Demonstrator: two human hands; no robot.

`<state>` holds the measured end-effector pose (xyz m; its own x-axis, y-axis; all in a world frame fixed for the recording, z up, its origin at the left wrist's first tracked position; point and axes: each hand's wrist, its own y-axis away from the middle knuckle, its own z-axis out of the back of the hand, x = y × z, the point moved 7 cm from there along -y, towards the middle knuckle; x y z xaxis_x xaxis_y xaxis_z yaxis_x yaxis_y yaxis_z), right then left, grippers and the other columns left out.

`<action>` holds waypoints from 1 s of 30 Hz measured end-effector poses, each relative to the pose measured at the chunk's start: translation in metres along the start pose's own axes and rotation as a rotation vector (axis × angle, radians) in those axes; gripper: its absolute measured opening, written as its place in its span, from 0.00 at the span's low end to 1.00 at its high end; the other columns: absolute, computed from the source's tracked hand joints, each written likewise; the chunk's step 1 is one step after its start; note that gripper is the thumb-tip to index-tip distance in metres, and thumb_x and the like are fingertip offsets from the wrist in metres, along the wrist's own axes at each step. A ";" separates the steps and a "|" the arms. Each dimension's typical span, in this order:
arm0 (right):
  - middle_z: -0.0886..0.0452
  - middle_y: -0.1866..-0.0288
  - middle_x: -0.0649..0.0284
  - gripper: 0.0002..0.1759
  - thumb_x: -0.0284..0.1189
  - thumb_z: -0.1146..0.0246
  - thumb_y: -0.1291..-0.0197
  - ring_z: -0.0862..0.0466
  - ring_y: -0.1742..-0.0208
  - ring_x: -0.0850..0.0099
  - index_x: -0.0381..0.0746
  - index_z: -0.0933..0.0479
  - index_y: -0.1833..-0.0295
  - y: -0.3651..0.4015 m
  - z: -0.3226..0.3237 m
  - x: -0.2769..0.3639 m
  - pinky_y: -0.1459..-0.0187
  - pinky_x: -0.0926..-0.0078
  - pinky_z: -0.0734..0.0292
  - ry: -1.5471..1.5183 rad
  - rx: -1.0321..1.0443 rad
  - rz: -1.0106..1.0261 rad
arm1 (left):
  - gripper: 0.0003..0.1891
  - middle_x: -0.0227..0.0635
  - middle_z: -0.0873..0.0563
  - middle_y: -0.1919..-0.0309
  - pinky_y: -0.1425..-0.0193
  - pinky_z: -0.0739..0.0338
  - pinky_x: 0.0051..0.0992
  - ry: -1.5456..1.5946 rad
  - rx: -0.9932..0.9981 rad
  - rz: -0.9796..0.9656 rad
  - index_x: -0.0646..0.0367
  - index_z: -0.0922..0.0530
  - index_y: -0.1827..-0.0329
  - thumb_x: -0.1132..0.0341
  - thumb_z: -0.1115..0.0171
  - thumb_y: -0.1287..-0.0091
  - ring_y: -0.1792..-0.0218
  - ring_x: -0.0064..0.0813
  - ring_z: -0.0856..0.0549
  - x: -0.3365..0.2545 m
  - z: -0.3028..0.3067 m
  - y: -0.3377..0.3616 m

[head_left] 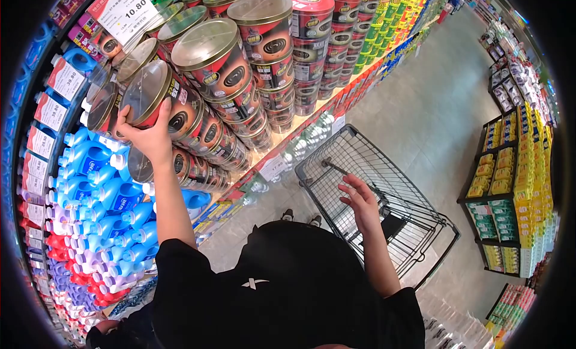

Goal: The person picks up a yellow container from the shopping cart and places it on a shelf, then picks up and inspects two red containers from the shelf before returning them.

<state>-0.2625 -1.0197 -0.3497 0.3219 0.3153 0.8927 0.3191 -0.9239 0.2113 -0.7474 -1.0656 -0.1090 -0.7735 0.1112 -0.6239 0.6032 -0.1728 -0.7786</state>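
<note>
My left hand [147,136] is raised to the shelf and grips a round red-and-black tin with a gold lid [157,98], one of several stacked there. My right hand [362,200] hangs with fingers apart above the near edge of a black wire shopping cart [420,223], holding nothing. The cart basket looks empty.
Stacks of the same tins [264,43] fill the upper shelf under a price card reading 10.80 [123,13]. Blue detergent bottles [102,187] fill the shelves below on the left. A tiled aisle [432,109] runs ahead, with a yellow and green product rack [510,187] on the right.
</note>
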 end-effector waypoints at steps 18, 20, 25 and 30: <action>0.24 0.29 0.59 0.26 0.31 0.37 0.27 0.20 0.33 0.64 0.37 0.30 0.26 -0.001 0.007 -0.024 0.39 0.66 0.24 -0.043 -0.033 -0.039 | 0.48 0.47 0.30 0.35 0.25 0.34 0.42 -0.056 -0.004 0.012 0.62 0.34 0.30 0.56 0.12 0.50 0.31 0.43 0.29 -0.005 -0.011 0.002; 0.24 0.29 0.58 0.26 0.31 0.38 0.26 0.20 0.33 0.64 0.37 0.30 0.26 -0.001 0.008 -0.027 0.39 0.65 0.24 -0.039 -0.039 -0.044 | 0.48 0.48 0.30 0.34 0.25 0.35 0.43 -0.089 -0.005 -0.004 0.62 0.34 0.30 0.55 0.12 0.49 0.30 0.44 0.30 -0.007 -0.011 0.003; 0.24 0.29 0.59 0.27 0.30 0.38 0.27 0.21 0.32 0.63 0.37 0.30 0.26 0.000 0.008 -0.033 0.40 0.68 0.24 -0.028 -0.059 -0.073 | 0.50 0.49 0.31 0.34 0.25 0.32 0.39 -0.205 -0.010 -0.012 0.66 0.34 0.28 0.53 0.13 0.49 0.32 0.42 0.28 -0.016 -0.010 0.004; 0.24 0.29 0.60 0.27 0.31 0.37 0.27 0.21 0.33 0.65 0.37 0.29 0.27 0.000 0.012 -0.042 0.40 0.69 0.24 -0.057 -0.061 -0.085 | 0.52 0.50 0.31 0.33 0.25 0.33 0.40 -0.205 -0.004 -0.011 0.67 0.36 0.26 0.52 0.13 0.49 0.32 0.43 0.28 -0.019 -0.011 0.004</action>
<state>-0.2650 -1.0299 -0.3920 0.3466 0.4028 0.8471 0.2932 -0.9044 0.3101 -0.7280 -1.0575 -0.1014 -0.8033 -0.0883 -0.5890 0.5948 -0.1691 -0.7859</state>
